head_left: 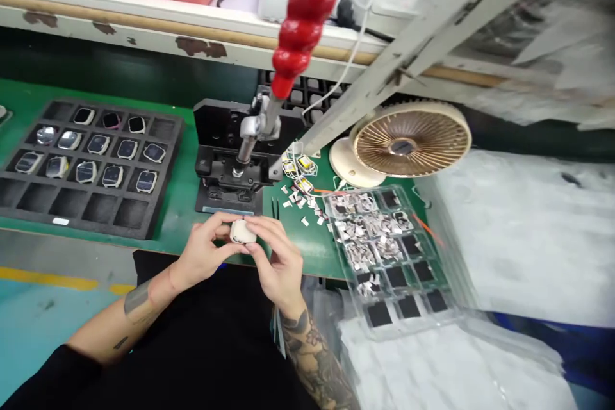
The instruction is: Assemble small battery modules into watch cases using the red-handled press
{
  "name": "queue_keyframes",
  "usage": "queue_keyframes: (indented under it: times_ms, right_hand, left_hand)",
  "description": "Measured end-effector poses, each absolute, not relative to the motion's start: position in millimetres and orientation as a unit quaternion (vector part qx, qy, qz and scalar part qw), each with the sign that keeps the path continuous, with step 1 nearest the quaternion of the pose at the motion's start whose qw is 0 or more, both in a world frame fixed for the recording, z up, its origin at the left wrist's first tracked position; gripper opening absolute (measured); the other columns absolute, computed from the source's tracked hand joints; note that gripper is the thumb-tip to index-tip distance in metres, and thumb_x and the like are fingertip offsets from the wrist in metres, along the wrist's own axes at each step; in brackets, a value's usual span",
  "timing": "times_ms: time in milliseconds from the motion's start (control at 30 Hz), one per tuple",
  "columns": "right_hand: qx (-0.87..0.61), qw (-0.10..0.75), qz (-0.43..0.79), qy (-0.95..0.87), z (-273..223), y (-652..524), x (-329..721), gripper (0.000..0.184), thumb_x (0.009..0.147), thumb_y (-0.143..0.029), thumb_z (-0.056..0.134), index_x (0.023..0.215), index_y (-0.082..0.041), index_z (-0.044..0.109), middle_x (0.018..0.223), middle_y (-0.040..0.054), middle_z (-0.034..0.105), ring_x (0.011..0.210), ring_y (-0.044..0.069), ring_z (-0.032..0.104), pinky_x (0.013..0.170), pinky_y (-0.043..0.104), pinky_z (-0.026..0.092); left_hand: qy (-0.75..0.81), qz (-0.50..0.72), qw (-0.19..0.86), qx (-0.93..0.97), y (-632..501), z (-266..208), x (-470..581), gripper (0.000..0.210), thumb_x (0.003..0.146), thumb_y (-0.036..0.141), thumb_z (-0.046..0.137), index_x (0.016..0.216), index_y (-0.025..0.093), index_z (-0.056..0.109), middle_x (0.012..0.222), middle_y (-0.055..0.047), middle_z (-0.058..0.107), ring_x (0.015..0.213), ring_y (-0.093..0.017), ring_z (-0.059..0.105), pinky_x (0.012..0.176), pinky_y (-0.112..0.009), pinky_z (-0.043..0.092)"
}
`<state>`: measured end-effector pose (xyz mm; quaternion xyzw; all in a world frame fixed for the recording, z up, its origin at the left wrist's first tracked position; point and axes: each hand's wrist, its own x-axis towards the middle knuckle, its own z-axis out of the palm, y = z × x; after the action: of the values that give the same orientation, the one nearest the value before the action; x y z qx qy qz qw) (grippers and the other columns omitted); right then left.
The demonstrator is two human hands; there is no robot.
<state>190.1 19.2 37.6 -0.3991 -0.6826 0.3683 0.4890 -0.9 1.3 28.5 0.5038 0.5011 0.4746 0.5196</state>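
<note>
Between both hands I hold a small, pale, rounded-square watch case [243,231], just in front of the black press fixture. My left hand [205,248] pinches its left side with thumb and fingers. On the other side, my right hand [277,256] grips the right edge, fingers over the top and thumb below. The underside of the case is hidden. Beyond my hands stands the black toggle press [237,166] with a red ribbed handle [307,19]. A dark foam tray [166,195] with several square watches lies to the left.
Small white pieces [305,221] are scattered on the green bench [182,221] right of the press, near yellow-and-white parts [303,165]. A clear compartment tray [353,307] holds more pieces. A fan [408,141] stands behind it; a slanted metal post [375,83] crosses above.
</note>
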Motion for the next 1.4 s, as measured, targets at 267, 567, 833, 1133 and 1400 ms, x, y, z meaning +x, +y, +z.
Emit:
queue_keyframes:
  times_ms: [267,567,833,1133,1400]
  right_hand:
    - [-0.369,0.464,0.335,-0.732,27,25,186,0.041,0.104,-0.014,0.068,0.134,-0.039,0.08,0.143,0.0068,0.076,0.134,0.03,0.069,0.115,0.062,0.06]
    - [-0.418,0.481,0.415,-0.649,22,30,179,0.021,0.107,-0.03,0.068,0.126,-0.028,0.078,0.126,0.0102,0.078,0.121,0.027,0.075,0.107,0.049,0.063]
    - [-0.437,0.466,0.382,-0.668,26,31,161,0.015,0.109,-0.028,0.064,0.11,-0.025,0.078,0.106,0.0069,0.079,0.1,0.023,0.077,0.088,0.039,0.065]
    - [-0.392,0.61,0.096,-0.682,102,103,177,0.036,0.107,-0.04,0.061,0.14,-0.027,0.068,0.123,0.0116,0.065,0.103,0.028,0.072,0.089,0.055,0.067]
    - [-0.401,0.592,0.146,-0.683,97,96,169,0.024,0.107,-0.027,0.062,0.126,-0.028,0.075,0.117,0.0106,0.068,0.106,0.028,0.071,0.09,0.052,0.066]
  left_hand:
    - [0.471,0.507,0.55,0.467,-1,30,-7,0.043,0.102,0.037,0.081,0.138,0.018,0.07,0.118,-0.012,0.087,0.1,-0.026,0.087,0.091,-0.037,0.071]
    - [0.48,0.49,0.519,0.51,4,30,-15,0.026,0.11,0.034,0.068,0.129,0.022,0.081,0.121,-0.008,0.087,0.1,-0.024,0.086,0.094,-0.034,0.069]
    - [0.513,0.515,0.364,0.582,-1,15,-24,0.02,0.105,0.032,0.074,0.117,0.024,0.087,0.105,-0.007,0.089,0.092,-0.026,0.086,0.09,-0.037,0.07]
    - [0.509,0.521,0.536,0.427,22,16,-33,0.056,0.099,0.039,0.083,0.149,0.016,0.069,0.125,-0.016,0.084,0.102,-0.029,0.086,0.088,-0.038,0.07]
    - [0.631,0.289,0.202,0.691,56,24,-16,0.026,0.114,0.03,0.058,0.13,0.022,0.078,0.129,-0.012,0.074,0.097,-0.022,0.079,0.078,-0.03,0.061]
